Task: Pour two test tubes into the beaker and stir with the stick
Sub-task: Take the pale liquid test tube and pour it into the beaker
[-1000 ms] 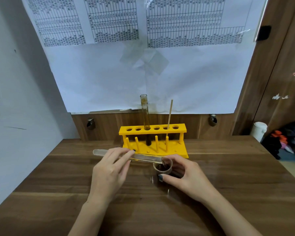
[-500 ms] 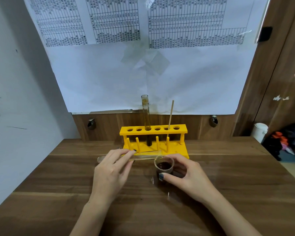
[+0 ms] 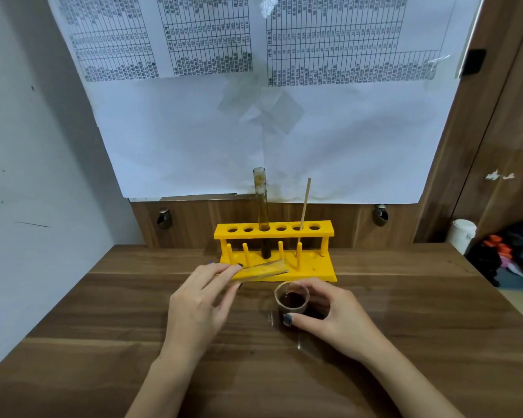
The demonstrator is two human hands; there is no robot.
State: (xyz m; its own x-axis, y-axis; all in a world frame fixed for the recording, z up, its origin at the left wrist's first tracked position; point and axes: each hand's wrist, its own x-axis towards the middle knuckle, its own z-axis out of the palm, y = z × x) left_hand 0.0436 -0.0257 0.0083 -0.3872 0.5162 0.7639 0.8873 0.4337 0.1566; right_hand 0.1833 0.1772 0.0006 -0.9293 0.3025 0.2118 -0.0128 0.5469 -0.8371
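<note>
A small clear beaker (image 3: 291, 300) holding dark brown liquid stands on the wooden table (image 3: 103, 312). My right hand (image 3: 332, 318) wraps around it from the right. My left hand (image 3: 198, 303) holds a clear test tube (image 3: 261, 270) almost level, its open mouth pointing right, above and left of the beaker. The tube looks empty. Behind stands a yellow rack (image 3: 273, 233) with a second test tube (image 3: 261, 206) upright in it, dark liquid at its bottom. A thin wooden stick (image 3: 304, 205) leans in a rack hole further right.
A large white paper sheet (image 3: 269, 131) with printed tables hangs on the wall behind the rack. A white wall is at the left. Past the table's right edge are a white container (image 3: 463, 233) and dark clutter on the floor.
My left hand has drawn the test tube back and up from the beaker's rim; its mouth no longer rests over the beaker. My right hand has stayed on the beaker.
</note>
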